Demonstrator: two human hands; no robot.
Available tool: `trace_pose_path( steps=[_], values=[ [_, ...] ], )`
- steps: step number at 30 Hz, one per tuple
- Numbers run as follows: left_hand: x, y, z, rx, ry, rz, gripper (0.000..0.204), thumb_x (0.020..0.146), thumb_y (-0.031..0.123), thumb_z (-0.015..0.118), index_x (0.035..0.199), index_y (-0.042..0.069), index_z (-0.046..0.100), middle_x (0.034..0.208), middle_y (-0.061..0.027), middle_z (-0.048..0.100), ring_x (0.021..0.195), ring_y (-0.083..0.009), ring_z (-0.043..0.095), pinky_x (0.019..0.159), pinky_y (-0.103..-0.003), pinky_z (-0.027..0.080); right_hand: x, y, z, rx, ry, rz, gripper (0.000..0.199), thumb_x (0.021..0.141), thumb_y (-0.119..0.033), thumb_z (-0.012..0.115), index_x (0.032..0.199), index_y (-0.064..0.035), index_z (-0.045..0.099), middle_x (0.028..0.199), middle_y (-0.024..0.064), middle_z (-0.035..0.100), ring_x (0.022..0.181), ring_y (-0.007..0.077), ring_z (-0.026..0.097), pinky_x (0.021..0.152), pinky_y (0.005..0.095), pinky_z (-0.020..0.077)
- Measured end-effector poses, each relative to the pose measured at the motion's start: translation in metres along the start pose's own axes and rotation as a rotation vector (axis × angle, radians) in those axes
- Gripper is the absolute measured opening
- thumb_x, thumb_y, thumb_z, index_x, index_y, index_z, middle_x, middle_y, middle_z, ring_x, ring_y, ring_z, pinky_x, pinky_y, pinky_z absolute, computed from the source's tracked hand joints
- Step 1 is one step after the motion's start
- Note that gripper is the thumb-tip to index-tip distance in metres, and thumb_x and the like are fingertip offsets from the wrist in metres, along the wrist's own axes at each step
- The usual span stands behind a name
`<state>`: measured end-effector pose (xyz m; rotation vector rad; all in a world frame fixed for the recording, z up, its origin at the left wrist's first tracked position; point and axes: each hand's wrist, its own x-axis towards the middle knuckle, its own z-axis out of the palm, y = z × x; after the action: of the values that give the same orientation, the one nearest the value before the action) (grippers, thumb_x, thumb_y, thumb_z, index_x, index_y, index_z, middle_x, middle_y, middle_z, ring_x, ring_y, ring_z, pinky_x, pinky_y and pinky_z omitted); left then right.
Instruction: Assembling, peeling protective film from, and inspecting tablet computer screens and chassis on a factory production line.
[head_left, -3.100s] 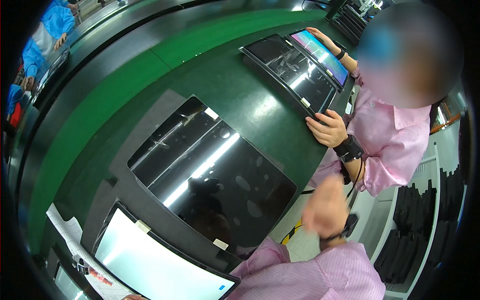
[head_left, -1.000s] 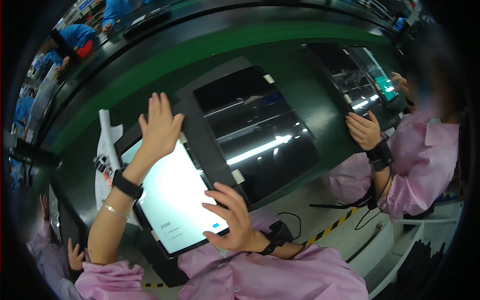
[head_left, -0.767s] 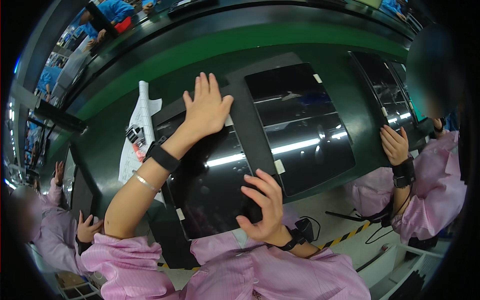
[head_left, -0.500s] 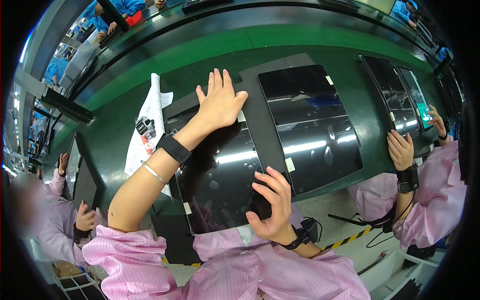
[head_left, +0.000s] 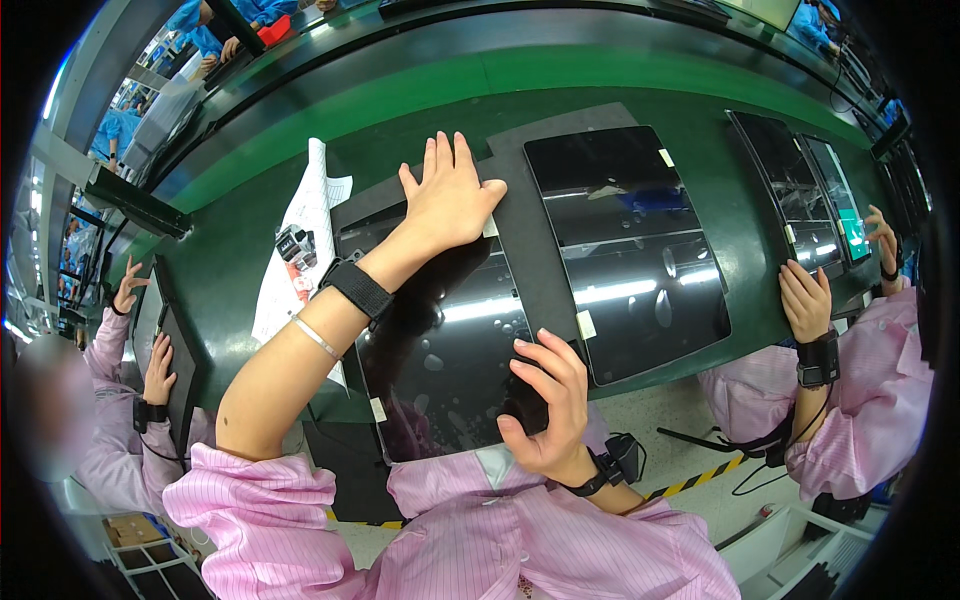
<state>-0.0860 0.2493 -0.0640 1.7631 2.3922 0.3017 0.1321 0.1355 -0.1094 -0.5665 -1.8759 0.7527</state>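
Note:
A glossy black screen panel [head_left: 425,340] lies in front of me, with pale bubble-like marks under its surface and small pale tabs at its edges. My left hand [head_left: 450,200] is over its far edge, fingers spread, holding nothing. Along the near right edge sits my right hand [head_left: 548,410], fingers apart and curved over the panel, gripping nothing; whether the fingertips press on it I cannot tell. A second black panel [head_left: 640,270], also with bubble marks and pale tabs, rests to the right on a dark grey sheet [head_left: 510,165].
White paper sheets [head_left: 300,225] with a small black-and-silver part [head_left: 295,243] lie left on the green table [head_left: 235,235]. At the right, a co-worker's hands [head_left: 805,300] are by narrower panels [head_left: 785,185]. Another co-worker's hands [head_left: 158,370] are by a dark panel [head_left: 178,345] at left.
My hands keep nearly the same places on the panel, while the view shifts slightly. The left co-worker's hands have risen, and one now lies against the dark panel there.

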Motion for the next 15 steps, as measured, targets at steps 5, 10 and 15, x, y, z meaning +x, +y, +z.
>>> trace_pose_path(
  steps=[5, 10, 15],
  values=[
    [0.001, 0.001, 0.003, 0.012, 0.017, 0.008, 0.079, 0.083, 0.038, 0.042, 0.138, -0.012, 0.016, 0.144, -0.0319, 0.015, 0.138, -0.0399, 0.012, 0.104, -0.064, 0.011, -0.001, 0.001, -0.001, 0.005, 0.002, 0.004, 0.045, 0.071, -0.021, 0.069, 0.110, -0.0012, 0.058, 0.116, 0.0167, 0.055, 0.115, 0.0380, 0.047, 0.095, 0.0435, 0.0379],
    [0.001, 0.001, -0.001, -0.038, -0.006, -0.001, 0.080, 0.084, 0.039, 0.043, 0.138, -0.013, 0.016, 0.144, -0.0327, 0.014, 0.137, -0.0415, 0.011, 0.104, -0.063, 0.011, 0.000, -0.001, -0.001, -0.005, -0.003, 0.007, 0.046, 0.071, -0.021, 0.070, 0.110, -0.0011, 0.057, 0.116, 0.0167, 0.055, 0.115, 0.0381, 0.047, 0.095, 0.0437, 0.0379],
    [-0.058, 0.000, -0.048, -0.229, -0.009, 0.156, 0.065, 0.090, 0.034, 0.045, 0.140, -0.002, 0.024, 0.148, -0.0221, 0.020, 0.138, -0.0362, 0.013, 0.110, -0.045, 0.015, 0.024, -0.029, -0.033, 0.060, -0.142, 0.101, 0.044, 0.067, -0.015, 0.071, 0.107, -0.0007, 0.060, 0.114, 0.0147, 0.057, 0.114, 0.0366, 0.049, 0.095, 0.0449, 0.0381]
  ],
)
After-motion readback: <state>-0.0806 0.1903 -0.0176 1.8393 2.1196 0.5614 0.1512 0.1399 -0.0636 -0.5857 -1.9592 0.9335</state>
